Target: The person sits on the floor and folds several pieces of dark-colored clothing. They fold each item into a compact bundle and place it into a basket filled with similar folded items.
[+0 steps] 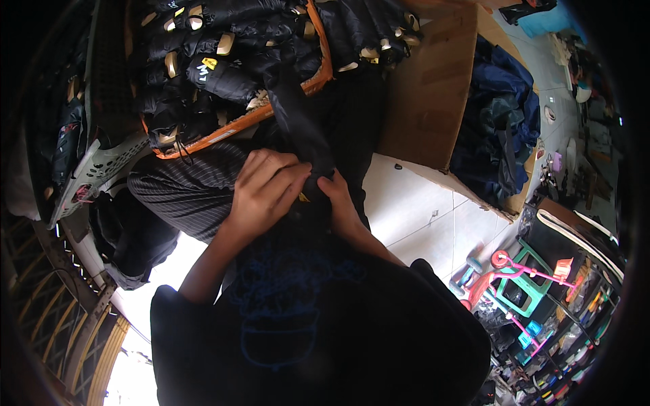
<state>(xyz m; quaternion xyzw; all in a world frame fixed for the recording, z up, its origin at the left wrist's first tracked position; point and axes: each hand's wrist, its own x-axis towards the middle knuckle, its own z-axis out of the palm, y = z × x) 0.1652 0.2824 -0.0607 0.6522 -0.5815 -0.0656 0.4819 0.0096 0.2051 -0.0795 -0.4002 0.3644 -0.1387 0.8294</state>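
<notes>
My left hand (pixel 265 189) is closed, its fingertips pinching a long piece of black cloth (pixel 301 125) close to my lap. Right beside it, the thumb of my right hand (pixel 340 203) presses on the same cloth; its other fingers are hidden. From my hands the cloth runs up as a narrow, sleeve-like strip toward an orange-edged container (pixel 233 128). Shiny black padded bundles (pixel 230 81) fill that container, several of them with tan pieces on them. A small yellow patch (pixel 303 197) shows just under my fingers.
An open cardboard box (pixel 426 101) stands on the right, with dark blue cloth (pixel 497 115) beside it. On the left is a perforated grey basket (pixel 101 169). A green stool (pixel 525 281) and a pink scooter (pixel 518 274) are at the lower right. White tiles (pixel 413 210) cover the floor.
</notes>
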